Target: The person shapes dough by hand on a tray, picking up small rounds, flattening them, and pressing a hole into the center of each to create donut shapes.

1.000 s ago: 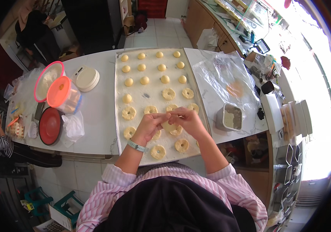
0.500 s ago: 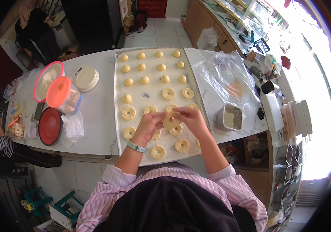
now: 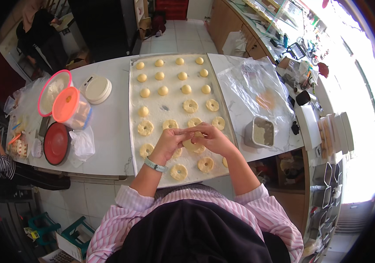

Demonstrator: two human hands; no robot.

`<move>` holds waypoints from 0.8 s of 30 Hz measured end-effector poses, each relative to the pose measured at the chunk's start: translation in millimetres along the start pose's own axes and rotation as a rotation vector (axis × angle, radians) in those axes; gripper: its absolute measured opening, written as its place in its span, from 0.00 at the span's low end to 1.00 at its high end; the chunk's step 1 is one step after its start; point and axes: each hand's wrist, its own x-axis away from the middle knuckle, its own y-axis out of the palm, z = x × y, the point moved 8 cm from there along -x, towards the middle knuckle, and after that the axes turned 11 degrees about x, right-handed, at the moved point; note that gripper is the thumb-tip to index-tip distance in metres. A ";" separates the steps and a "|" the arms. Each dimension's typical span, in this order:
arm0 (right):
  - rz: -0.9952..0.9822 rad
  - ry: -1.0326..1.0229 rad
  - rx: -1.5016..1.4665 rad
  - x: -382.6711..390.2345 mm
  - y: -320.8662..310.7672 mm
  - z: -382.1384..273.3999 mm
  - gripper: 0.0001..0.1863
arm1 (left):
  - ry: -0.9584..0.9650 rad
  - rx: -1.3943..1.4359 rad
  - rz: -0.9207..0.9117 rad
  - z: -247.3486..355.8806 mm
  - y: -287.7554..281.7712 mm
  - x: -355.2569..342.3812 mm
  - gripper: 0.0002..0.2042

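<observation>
A floured tray stretches away from me on the white table. On its far part sit round dough balls in rows; flattened dough rings with small holes fill its near part. Above these rings, my left hand and my right hand meet at the fingertips. Both are closed on one pale dough ring, largely covered by my fingers. A pale watch band circles my left wrist.
Left on the table are a kitchen scale, an orange-lidded tub, a pink-rimmed bowl and a red round pan. A metal tin with flour and plastic sheeting lie right. Two other people are off to the left.
My right fingers have folded inward over the dough ring, and my hands have drawn closer together. The ring's hole, seen before, is now covered. The tray's contents have stayed put.
</observation>
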 end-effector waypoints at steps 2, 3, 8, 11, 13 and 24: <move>-0.077 0.046 -0.074 0.1 -0.9 1.4 0.17 | -0.008 -0.021 -0.023 3.8 2.4 1.0 0.09; -0.117 0.067 -0.111 -0.2 -0.3 0.4 0.18 | -0.008 -0.029 -0.017 5.4 2.5 1.9 0.09; -0.124 0.032 -0.012 -2.9 -0.4 4.2 0.18 | -0.027 -0.119 -0.062 8.9 8.5 3.1 0.09; -0.112 0.041 0.025 -2.5 -3.7 4.8 0.17 | -0.020 -0.195 -0.030 3.7 -0.5 0.0 0.10; -0.033 0.074 -0.084 -5.1 -12.0 5.1 0.17 | 0.083 0.008 0.046 9.7 -4.9 0.2 0.10; 0.002 0.051 -0.064 -8.0 -10.4 -5.5 0.16 | 0.076 0.003 -0.012 9.2 5.4 1.5 0.11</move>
